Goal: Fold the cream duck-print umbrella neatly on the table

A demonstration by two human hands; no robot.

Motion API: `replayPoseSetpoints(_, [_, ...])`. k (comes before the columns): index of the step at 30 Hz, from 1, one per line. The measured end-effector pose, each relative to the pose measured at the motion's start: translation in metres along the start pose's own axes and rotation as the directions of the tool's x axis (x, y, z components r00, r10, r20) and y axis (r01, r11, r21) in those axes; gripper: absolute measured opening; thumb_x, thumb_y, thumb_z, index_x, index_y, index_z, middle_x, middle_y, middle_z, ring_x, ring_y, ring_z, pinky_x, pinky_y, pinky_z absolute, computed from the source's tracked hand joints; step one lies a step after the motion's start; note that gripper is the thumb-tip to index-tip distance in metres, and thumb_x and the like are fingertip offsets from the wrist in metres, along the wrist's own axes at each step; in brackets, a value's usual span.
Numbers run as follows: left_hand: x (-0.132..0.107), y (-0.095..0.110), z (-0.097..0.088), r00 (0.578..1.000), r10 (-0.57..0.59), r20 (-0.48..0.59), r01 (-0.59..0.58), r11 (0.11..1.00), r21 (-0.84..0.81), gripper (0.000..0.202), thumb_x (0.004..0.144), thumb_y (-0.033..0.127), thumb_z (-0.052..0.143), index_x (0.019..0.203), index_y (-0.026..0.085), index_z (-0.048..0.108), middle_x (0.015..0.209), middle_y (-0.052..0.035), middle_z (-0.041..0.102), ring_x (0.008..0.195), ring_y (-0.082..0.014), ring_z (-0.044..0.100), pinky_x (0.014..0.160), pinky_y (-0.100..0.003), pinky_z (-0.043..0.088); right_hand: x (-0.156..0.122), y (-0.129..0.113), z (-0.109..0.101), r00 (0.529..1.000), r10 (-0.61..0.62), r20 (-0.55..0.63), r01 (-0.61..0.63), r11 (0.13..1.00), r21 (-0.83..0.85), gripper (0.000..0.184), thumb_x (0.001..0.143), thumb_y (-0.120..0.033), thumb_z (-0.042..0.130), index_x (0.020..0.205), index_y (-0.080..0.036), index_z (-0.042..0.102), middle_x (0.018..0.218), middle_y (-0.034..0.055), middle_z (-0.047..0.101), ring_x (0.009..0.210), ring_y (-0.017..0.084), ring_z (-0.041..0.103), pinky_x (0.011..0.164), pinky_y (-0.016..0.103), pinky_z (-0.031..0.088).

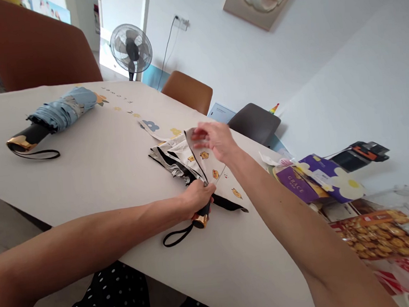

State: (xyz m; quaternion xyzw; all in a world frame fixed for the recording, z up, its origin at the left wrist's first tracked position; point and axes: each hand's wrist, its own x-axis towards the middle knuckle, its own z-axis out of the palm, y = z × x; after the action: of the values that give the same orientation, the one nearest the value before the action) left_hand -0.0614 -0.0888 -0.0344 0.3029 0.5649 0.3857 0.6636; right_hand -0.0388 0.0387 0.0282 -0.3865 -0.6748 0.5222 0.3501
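A folded white umbrella (176, 158) with small orange prints and black lining lies on the white table (112, 167). My left hand (197, 197) is closed round its black handle, whose gold end and black wrist loop stick out below. My right hand (215, 140) hovers over the canopy and pinches a fold of the white fabric between its fingertips. A second folded umbrella (58, 112), light blue with a black and gold handle and a loop, lies apart at the table's far left.
A purple flower-print box (319, 181) and a pack of snacks (386, 235) sit at the right. Brown chairs (187, 90) and a dark chair (254, 122) stand behind the table. A standing fan (131, 49) is near the wall.
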Motion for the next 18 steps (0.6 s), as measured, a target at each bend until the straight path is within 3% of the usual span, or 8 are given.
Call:
replayPoseSetpoints(2, [0.000, -0.001, 0.002, 1.000, -0.008, 0.020, 0.010, 0.996, -0.089, 0.020, 0.078, 0.031, 0.047, 0.064, 0.018, 0.040, 0.050, 0.0011, 0.043, 0.039, -0.0110, 0.043, 0.036, -0.024, 0.040, 0.006, -0.012, -0.018, 0.958, -0.213, -0.193, 0.201, 0.976, -0.081, 0.008, 0.074, -0.024, 0.054, 0.076, -0.016, 0.054, 0.082, 0.0033, 0.063, 0.072, 0.012, 0.061, 0.056, 0.023, 0.052])
replayPoseSetpoints(5, [-0.002, -0.004, 0.006, 0.999, -0.012, 0.036, 0.018, 0.986, -0.163, 0.019, 0.078, 0.031, 0.046, 0.066, 0.019, 0.038, 0.048, 0.0018, 0.043, 0.036, -0.0113, 0.042, 0.035, -0.025, 0.040, 0.012, -0.021, -0.050, 0.902, -0.292, -0.318, 0.209, 0.940, -0.269, 0.010, 0.077, -0.025, 0.047, 0.079, -0.018, 0.054, 0.087, 0.0030, 0.062, 0.074, 0.012, 0.060, 0.060, 0.025, 0.050])
replayPoseSetpoints(10, [-0.014, -0.009, 0.015, 0.995, -0.048, 0.082, 0.059, 0.989, -0.136, 0.016, 0.079, 0.031, 0.041, 0.068, 0.019, 0.039, 0.040, 0.0011, 0.043, 0.031, -0.0125, 0.040, 0.031, -0.024, 0.035, 0.006, 0.005, -0.082, 0.973, -0.156, -0.171, 0.024, 0.804, -0.595, 0.017, 0.069, -0.030, 0.059, 0.074, -0.014, 0.062, 0.078, 0.0033, 0.062, 0.076, 0.016, 0.056, 0.068, 0.028, 0.043])
replayPoseSetpoints(15, [-0.024, -0.017, 0.021, 0.984, -0.070, 0.166, 0.082, 0.995, -0.064, 0.018, 0.078, 0.033, 0.041, 0.067, 0.019, 0.041, 0.040, 0.0001, 0.045, 0.029, -0.0126, 0.040, 0.028, -0.021, 0.031, 0.005, 0.034, -0.079, 0.997, 0.003, -0.073, -0.054, 0.706, -0.706, 0.027, 0.065, -0.040, 0.062, 0.074, -0.015, 0.062, 0.077, 0.0031, 0.061, 0.070, 0.015, 0.052, 0.063, 0.026, 0.039])
replayPoseSetpoints(18, [-0.026, -0.021, 0.024, 0.975, -0.091, 0.203, 0.103, 0.993, -0.050, 0.019, 0.078, 0.033, 0.042, 0.066, 0.019, 0.042, 0.040, 0.0002, 0.045, 0.028, -0.0123, 0.040, 0.027, -0.020, 0.029, 0.015, 0.040, -0.078, 0.998, -0.015, -0.062, -0.033, 0.709, -0.705, 0.023, 0.066, -0.038, 0.060, 0.064, -0.015, 0.058, 0.065, 0.0004, 0.056, 0.062, 0.013, 0.048, 0.057, 0.024, 0.036])
